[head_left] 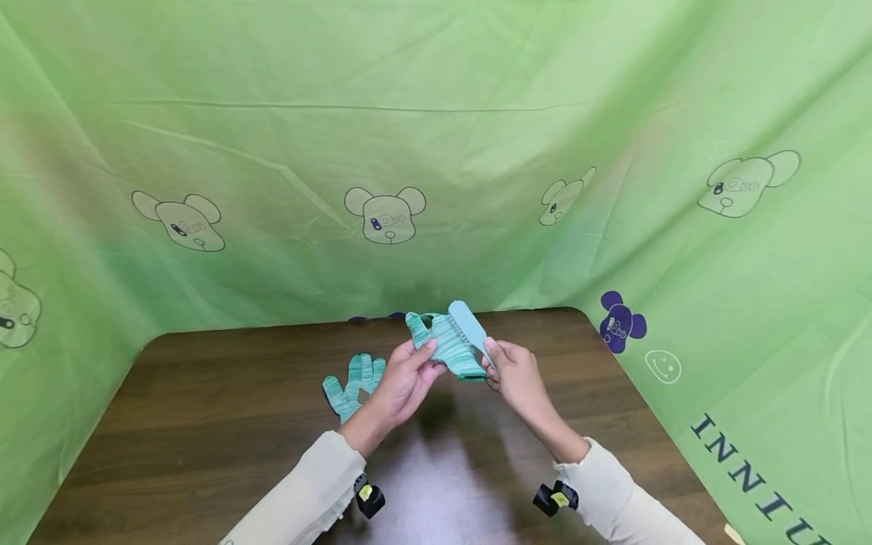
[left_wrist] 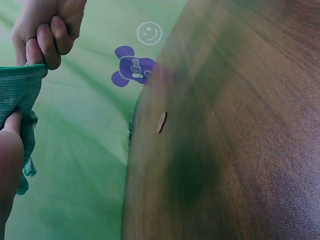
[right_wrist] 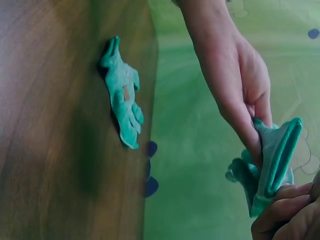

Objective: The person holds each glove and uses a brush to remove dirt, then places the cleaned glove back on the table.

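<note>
Head view: light-blue oblong plastic brush (head_left: 470, 324) met green striped knit glove (head_left: 450, 349)!
Right hand (head_left: 519, 376) gripped the brush, left hand (head_left: 406, 384) pinched the glove, midair, far side; snagging bristles (head_left: 465, 334) could have tugged it loose.

Pale glare, soft shadows on the tabletop (head_left: 443, 496)

Green fabric backdrop (head_left: 272, 151), creased, hung on three sides; printed outline bear heads (head_left: 390, 219). At right, purple bear head (head_left: 617, 325), smiley (head_left: 663, 367), dark capital lettering (head_left: 741, 478). Brown wood-grain tabletop (head_left: 204, 409), rounded far corners, pale glare (head_left: 443, 492).
</note>
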Tool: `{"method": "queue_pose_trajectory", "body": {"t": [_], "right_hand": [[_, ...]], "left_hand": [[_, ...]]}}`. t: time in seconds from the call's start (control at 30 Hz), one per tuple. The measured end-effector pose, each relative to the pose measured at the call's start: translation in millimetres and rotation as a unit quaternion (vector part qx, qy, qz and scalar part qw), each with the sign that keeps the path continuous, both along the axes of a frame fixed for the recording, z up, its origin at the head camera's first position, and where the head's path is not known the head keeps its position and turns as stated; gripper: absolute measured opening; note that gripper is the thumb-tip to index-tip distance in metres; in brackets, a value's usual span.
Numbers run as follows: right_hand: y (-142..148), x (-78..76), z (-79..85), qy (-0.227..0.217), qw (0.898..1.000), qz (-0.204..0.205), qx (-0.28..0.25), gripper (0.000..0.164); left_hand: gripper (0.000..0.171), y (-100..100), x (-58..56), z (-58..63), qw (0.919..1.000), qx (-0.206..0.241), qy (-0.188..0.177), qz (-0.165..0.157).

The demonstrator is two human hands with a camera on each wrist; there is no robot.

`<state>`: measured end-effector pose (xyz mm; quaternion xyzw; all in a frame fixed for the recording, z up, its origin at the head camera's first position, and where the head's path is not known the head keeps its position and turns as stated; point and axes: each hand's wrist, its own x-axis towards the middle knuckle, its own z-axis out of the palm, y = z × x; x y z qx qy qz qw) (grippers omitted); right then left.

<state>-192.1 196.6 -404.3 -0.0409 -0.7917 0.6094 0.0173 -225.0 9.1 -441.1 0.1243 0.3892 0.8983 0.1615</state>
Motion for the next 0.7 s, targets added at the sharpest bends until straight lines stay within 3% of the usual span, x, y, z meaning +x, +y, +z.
{"method": "queue_pose_trajectory", "body": {"t": [0.37, 0.47, 0.6, 0.7], "right_hand": [[15.7, -7.6, -2.4, -0.050, 0.997, -0.025, -0.053, 0.041], [15.8, -5.9, 1.4, -0.058, 0.995, -0.010, -0.077, 0.039], [0.2, 5.3, 4.8, -0.054, 0.996, 0.048, -0.050, 0.040], [-10.3, 11.0, 3.2, -0.025, 0.998, 0.059, 0.003, 0.042]], "left_hand": [[0.041, 1.9, 0.1, -7.0, 0.9999, -0.008, -0.011, 0.005], [0.041, -0.1, -1.1, -8.3, 0.9998, 0.001, -0.011, 0.016], [0.042, -0.7, -2.0, -5.9, 0.9998, 0.006, -0.011, 0.016], [0.044, 1.9, -1.1, -1.5, 1.0000, 0.001, -0.005, 0.005]]}}
